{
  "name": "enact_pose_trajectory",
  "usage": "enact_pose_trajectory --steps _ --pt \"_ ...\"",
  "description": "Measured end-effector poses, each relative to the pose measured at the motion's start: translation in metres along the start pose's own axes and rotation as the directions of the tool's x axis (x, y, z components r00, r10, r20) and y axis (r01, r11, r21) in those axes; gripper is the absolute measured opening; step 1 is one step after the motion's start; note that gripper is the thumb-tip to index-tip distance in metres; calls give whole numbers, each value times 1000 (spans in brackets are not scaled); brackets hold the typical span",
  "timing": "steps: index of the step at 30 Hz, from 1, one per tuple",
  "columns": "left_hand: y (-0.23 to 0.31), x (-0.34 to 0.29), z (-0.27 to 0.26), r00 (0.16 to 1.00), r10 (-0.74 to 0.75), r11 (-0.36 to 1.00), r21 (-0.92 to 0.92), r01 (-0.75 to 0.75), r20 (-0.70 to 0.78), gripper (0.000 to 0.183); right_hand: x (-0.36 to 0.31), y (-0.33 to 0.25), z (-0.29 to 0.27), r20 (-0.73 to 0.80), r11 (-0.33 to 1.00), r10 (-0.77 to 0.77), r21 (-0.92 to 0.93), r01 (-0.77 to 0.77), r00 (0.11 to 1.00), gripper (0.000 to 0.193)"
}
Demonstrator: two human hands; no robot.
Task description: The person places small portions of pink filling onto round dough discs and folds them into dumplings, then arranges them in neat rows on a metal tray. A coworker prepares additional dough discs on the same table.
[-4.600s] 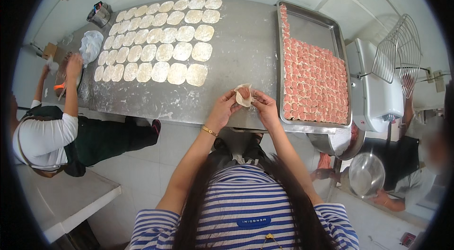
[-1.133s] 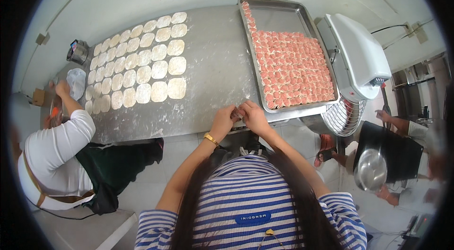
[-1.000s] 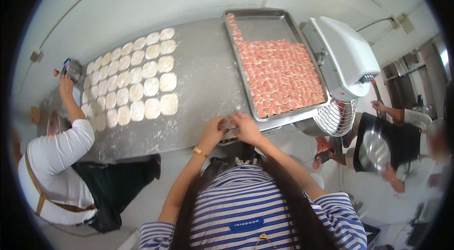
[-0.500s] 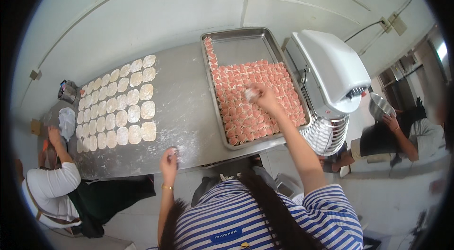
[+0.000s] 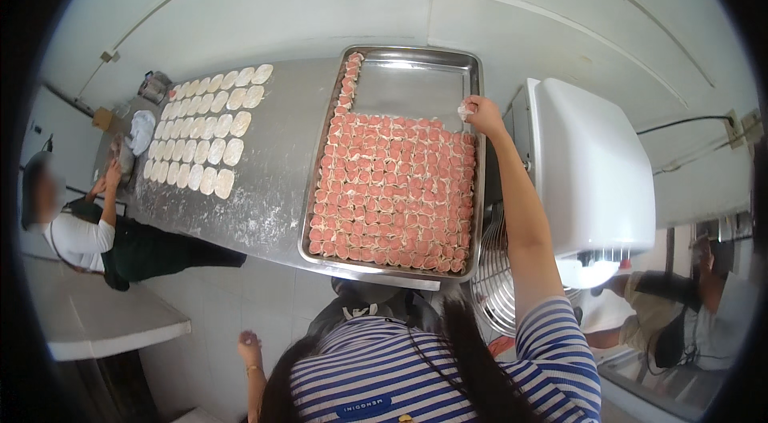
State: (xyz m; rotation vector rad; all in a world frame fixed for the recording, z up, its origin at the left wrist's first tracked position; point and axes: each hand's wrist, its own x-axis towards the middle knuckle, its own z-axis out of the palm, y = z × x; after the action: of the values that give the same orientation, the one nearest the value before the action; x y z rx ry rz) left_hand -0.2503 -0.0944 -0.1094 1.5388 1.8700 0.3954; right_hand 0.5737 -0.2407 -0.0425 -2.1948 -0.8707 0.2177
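Left hand [image 5: 249, 340] hangs low beside the striped shirt, fingers loosely curled and holding nothing. Farther off, the right hand [image 5: 482, 114] pinches a small filled dumpling [image 5: 464, 109] over the far right edge of the metal tray [image 5: 416, 87], just past the last row of pink dumplings [image 5: 392, 187]. Round dough wrappers [image 5: 204, 135] lie left on the floured table [image 5: 280, 159].

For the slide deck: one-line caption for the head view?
Right hand sets a folded dumpling at the tray's far right edge.
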Motion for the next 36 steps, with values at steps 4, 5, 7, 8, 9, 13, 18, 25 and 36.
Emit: enact_pose_trajectory --steps 4,5,7,8,9,13,18,25,36 --pt "-31 -72 -20 978 -201 979 -8 202 56 16 20 16 15 50 993 -119 -1 119 992 35" --pt "-36 -83 -19 978 -209 978 8 208 18 16 23 15 19 63 990 -134 -40 136 989 34" --pt "-47 -103 -16 973 -224 974 33 226 -56 15 26 12 24 88 977 -168 -121 178 982 33" --pt "-60 -109 -15 995 -25 983 177 41 -92 14 28 10 27 92 980 -162 -99 171 982 33" --pt "-72 -112 -19 980 175 936 326 -135 -97 13 27 10 29 98 984 -155 -78 163 983 32" --pt "-67 -101 -4 991 88 960 275 -56 -105 13 26 11 29 128 982 -115 -133 132 985 25" --pt "23 -88 41 999 -32 998 45 33 -39 23 21 10 23 96 999 -35 -34 39 995 36" --pt "234 -107 140 727 47 904 -338 260 685 29 20 14 25 63 1000 -9 29 7 998 41" --pt "254 -113 203 822 36 782 -529 331 568 24 10 36 21 -8 934 13 358 -9 1000 35"
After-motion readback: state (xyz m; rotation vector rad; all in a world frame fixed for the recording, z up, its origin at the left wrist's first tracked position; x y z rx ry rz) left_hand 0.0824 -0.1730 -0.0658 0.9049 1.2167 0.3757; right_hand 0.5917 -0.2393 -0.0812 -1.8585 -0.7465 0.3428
